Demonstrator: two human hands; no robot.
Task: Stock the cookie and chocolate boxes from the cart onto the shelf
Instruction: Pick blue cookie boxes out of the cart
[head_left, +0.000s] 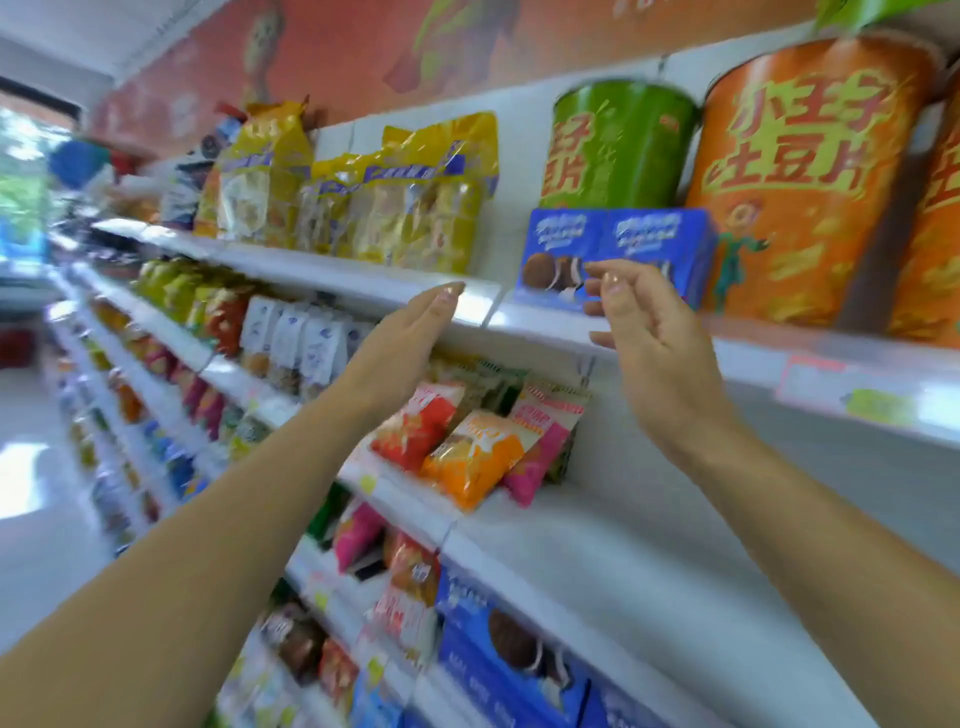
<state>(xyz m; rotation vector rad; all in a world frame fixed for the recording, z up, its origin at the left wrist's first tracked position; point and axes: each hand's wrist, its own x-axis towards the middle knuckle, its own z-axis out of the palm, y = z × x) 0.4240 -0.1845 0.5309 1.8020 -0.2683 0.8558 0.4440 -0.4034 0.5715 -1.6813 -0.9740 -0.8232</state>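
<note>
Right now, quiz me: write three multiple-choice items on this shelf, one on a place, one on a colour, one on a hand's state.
1. The two blue cookie boxes by the right hand stand: A. on the floor; B. in front of the green tub; C. in a cart.
2. The big tub right of the green one is: A. purple; B. white; C. orange.
3. The left hand is: A. open, empty; B. gripping a box; C. pinching a bag.
Answers: B, they hide the tub's base; C, its wall is orange; A, fingers straight, nothing held.
</note>
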